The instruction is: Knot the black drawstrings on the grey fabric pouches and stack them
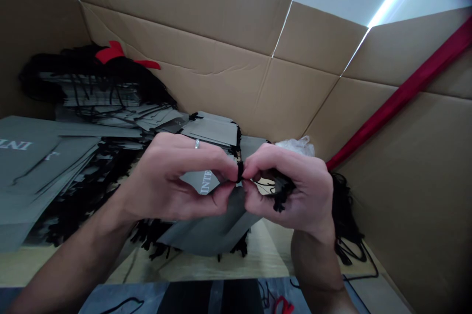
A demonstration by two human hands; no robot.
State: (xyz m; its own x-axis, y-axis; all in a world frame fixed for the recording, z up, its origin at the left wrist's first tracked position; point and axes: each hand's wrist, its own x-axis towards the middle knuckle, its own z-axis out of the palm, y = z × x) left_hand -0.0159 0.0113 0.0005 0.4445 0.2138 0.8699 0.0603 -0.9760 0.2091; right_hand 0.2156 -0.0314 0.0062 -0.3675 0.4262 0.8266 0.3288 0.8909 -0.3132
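My left hand (180, 176), with a ring on one finger, pinches a short black cord (240, 171) between thumb and forefinger. Touching the same cord from the other side, my right hand (295, 181) pinches it too. More black cord ends (282, 193) show in the curled fingers of my right hand. Under both hands is a grey bag (210, 233); how it joins the cord is partly hidden by my fingers. White letters show on grey material between my left thumb and forefinger.
Stacked grey bags (33, 166) with black cords fill the left. Another stack (212, 129) stands behind my hands. Black cords (344, 215) lie at right, near a clear plastic bag (298, 146). Cardboard walls (221, 58) surround the wooden table (206, 271); a red strip (398, 98) slants at right.
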